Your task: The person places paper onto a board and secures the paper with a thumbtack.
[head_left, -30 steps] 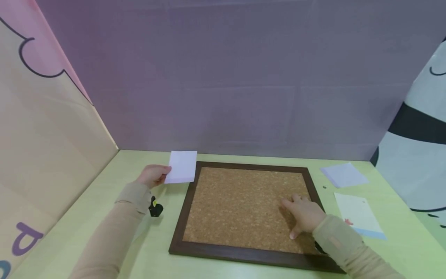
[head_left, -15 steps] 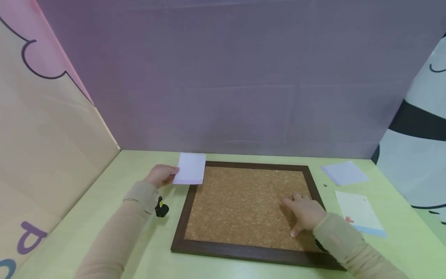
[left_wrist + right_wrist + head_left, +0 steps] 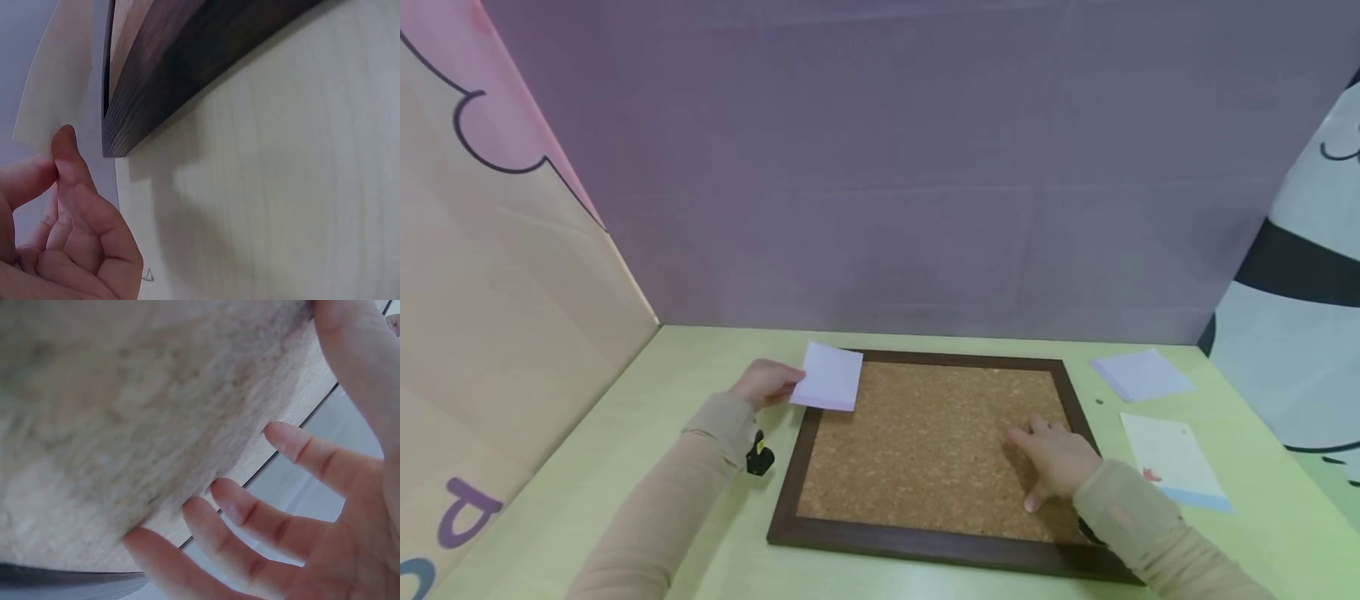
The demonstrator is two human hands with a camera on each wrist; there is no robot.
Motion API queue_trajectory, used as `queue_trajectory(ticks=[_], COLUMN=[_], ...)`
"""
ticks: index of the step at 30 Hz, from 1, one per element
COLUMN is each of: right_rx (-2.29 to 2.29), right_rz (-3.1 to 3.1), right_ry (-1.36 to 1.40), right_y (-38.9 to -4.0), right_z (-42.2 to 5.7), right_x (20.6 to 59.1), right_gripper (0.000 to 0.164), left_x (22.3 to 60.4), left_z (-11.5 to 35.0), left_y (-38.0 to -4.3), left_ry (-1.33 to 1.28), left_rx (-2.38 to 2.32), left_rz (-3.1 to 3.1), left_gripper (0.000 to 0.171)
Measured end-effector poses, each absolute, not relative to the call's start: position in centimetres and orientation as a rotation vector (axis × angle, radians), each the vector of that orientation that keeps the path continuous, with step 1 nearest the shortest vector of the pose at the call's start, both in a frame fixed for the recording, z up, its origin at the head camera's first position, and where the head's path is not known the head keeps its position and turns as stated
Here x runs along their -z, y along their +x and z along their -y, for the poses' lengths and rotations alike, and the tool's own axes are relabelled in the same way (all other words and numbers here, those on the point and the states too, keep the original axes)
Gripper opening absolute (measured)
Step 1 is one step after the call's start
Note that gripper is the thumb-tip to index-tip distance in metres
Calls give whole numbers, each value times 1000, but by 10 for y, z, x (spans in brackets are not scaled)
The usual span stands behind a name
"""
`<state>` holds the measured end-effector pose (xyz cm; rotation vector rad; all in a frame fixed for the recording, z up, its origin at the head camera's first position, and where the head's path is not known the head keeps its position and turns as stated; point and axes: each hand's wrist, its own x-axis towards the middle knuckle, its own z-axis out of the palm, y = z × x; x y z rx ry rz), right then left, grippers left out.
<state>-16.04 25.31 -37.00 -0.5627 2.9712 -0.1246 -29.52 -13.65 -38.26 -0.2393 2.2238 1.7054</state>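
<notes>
My left hand (image 3: 767, 383) pinches a pale lilac sheet of note paper (image 3: 829, 377) by its near left edge. The paper is raised and overlaps the far left corner of a dark-framed corkboard (image 3: 917, 442) in the head view. In the left wrist view, thumb and index finger meet at the bottom of the paper (image 3: 53, 87), beside the board's frame corner. Toward the board's right side, my right hand (image 3: 1056, 458) rests on the cork with fingers spread. Its fingertips (image 3: 234, 500) touch the cork surface in the right wrist view.
Right of the board lie another lilac sheet (image 3: 1142, 376) and a white sheet (image 3: 1176, 461) with a blue bottom band and a small red figure. A small dark round object (image 3: 1099, 402) sits beside them. A grey-purple backdrop (image 3: 880, 183) stands behind the table.
My left hand has moved right with the note paper, which now overlaps more of the board's far left corner and has turned slightly. The right hand has stayed in place.
</notes>
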Motion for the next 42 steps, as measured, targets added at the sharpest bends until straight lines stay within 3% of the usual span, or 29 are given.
queue_trajectory(ticks=[25, 42], right_rx=[117, 136], right_rz=[-2969, -2967], right_ry=[-578, -579], right_y=[-161, -159], right_z=[-253, -252], right_x=[372, 370], right_gripper=[76, 81], left_x=[380, 378], left_z=[107, 96], left_y=[-294, -289], left_ry=[-211, -34], left_rx=[-1495, -1119], left_rz=[-2358, -2645], left_gripper=[33, 20])
